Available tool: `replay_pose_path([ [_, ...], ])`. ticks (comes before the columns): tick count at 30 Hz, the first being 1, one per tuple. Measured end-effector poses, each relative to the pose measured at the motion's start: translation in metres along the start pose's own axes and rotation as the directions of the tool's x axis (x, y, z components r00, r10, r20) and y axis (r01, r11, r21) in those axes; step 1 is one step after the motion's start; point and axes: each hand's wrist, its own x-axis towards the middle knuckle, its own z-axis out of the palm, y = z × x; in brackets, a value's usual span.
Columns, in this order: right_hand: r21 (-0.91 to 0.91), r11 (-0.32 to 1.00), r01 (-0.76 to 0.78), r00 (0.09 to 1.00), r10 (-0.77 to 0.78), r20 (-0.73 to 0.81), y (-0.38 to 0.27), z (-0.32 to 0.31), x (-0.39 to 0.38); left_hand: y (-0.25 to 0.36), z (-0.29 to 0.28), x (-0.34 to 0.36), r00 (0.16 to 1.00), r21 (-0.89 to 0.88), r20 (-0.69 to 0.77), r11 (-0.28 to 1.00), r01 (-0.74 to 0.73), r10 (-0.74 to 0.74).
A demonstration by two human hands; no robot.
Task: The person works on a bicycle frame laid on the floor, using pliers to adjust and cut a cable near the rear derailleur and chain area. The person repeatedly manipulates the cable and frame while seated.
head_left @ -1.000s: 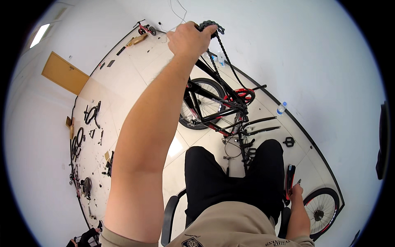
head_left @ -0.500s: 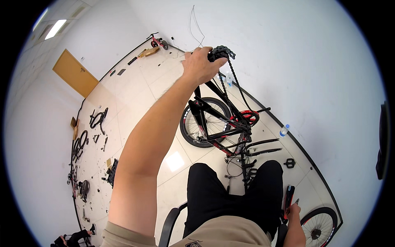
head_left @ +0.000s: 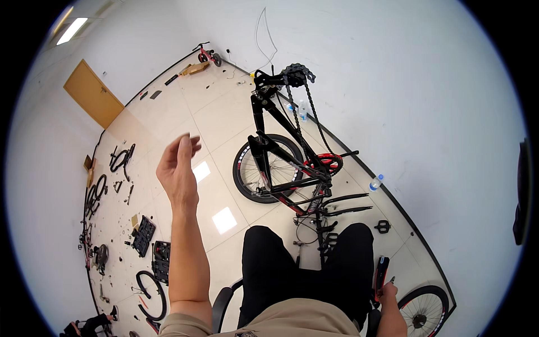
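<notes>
My left hand (head_left: 178, 168) is raised to the left of a black bicycle frame (head_left: 272, 157), apart from it. Its thumb meets the curled fingers, and I cannot make out anything between them. A rear derailleur (head_left: 297, 74) sits at the frame's upper end, with a chain (head_left: 318, 118) hanging down to a red chainring (head_left: 336, 164). Low at the right, my right hand (head_left: 388, 292) is closed beside my thigh. A small grey tip sticks out of it, its kind unclear. Next to that hand is a slim black and red object (head_left: 381, 272).
A wheel (head_left: 240, 180) stands behind the frame; another wheel (head_left: 420, 320) is at the lower right. Water bottles (head_left: 376, 182) and a pedal (head_left: 382, 226) lie along the right wall. Open tool cases (head_left: 144, 236) and scattered parts cover the left floor. A chair armrest (head_left: 222, 306) flanks me.
My left hand has let go of the derailleur area and drawn back down and left, its fingers curling. The view has shifted slightly. My right hand stays low beside my thigh.
</notes>
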Motion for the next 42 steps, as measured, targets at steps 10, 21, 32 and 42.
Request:
replay_pose_path([
  [10, 0.011, 0.995, 0.099, 0.995, -0.099, 0.026, 0.002, 0.008, -0.003, -0.043, 0.060, 0.065, 0.963, -0.050, 0.244, 0.990, 0.131, -0.115],
  [21, 0.084, 0.984, 0.159, 0.986, -0.162, 0.035, 0.008, -0.010, -0.011, -0.088, 0.146, 0.032, 0.900, -0.166, 0.281, 0.906, 0.389, -0.334],
  [32, -0.055, 0.976, 0.211, 0.977, -0.212, -0.025, -0.006, 0.009, -0.022, -0.047, 0.104, -0.026, 0.861, -0.169, 0.491, 0.955, 0.245, -0.134],
  [42, -0.183, 0.948, 0.260, 0.956, -0.226, 0.187, -0.009, -0.004, -0.024, -0.028, 0.114, -0.020, 0.840, -0.205, 0.537, 0.952, 0.226, -0.084],
])
